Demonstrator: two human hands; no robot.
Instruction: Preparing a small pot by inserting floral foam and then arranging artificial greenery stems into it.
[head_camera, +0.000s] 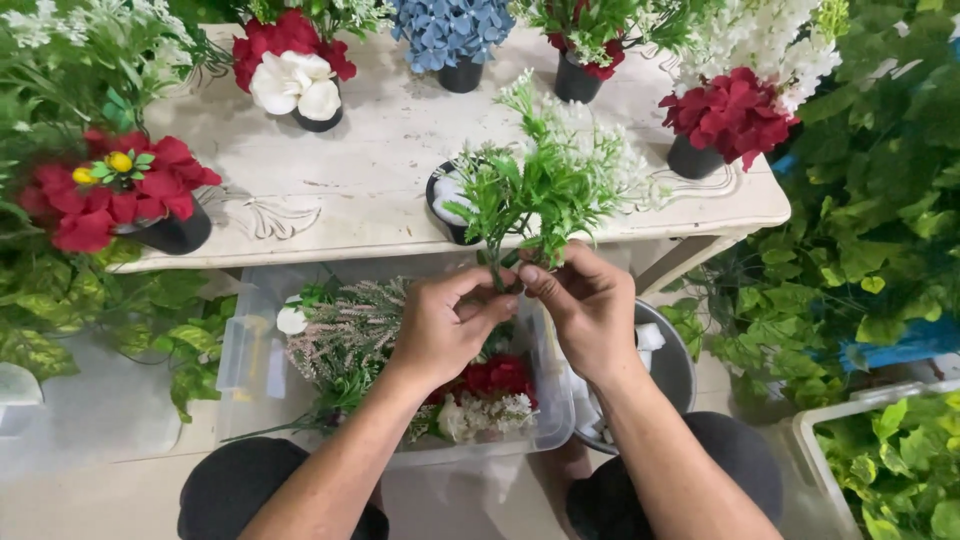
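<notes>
My left hand (450, 325) and my right hand (585, 305) meet over a clear plastic box (245, 355), both pinching the stems of a green leafy sprig bunch with small white blossoms (545, 180). The bunch stands upright above my fingers, in front of a small black pot (445, 205) with white filling on the white table (350, 180). The box under my hands holds loose artificial flowers: pinkish sprays, red blooms and white ones.
Black pots of artificial flowers ring the table: red with yellow (115, 195), red and white (295, 70), blue (450, 35), red (730, 120). A metal bowl (670, 365) sits right of the box. Green foliage crowds both sides; another clear bin (880, 460) is at lower right.
</notes>
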